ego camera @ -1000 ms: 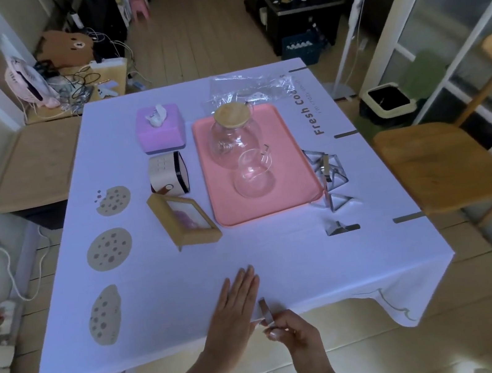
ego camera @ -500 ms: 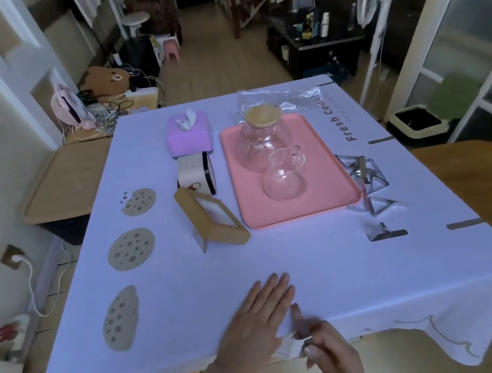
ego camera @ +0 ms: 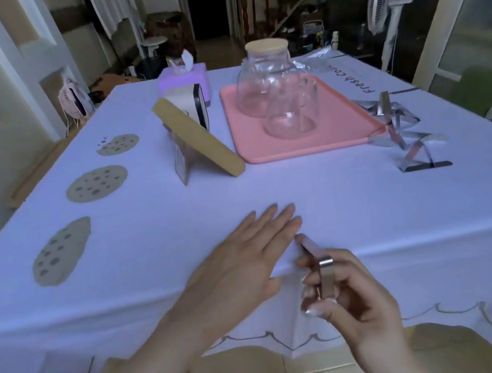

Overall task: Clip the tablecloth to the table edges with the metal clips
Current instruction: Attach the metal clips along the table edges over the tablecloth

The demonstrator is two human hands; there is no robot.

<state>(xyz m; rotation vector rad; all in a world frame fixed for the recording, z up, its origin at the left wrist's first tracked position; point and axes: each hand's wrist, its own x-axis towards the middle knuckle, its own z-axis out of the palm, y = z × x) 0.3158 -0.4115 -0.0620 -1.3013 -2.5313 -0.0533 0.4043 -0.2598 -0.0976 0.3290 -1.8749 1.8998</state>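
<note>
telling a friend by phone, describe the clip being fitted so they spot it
Find the near edge of the tablecloth, beside the left hand. The metal clip is pinched in the right hand; the spare clips lie loose by the pink tray.

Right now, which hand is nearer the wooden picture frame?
Left. The left hand lies flat on the white tablecloth, nearer the wooden picture frame; the right hand is at its near edge, gripping a silver metal clip.
</note>
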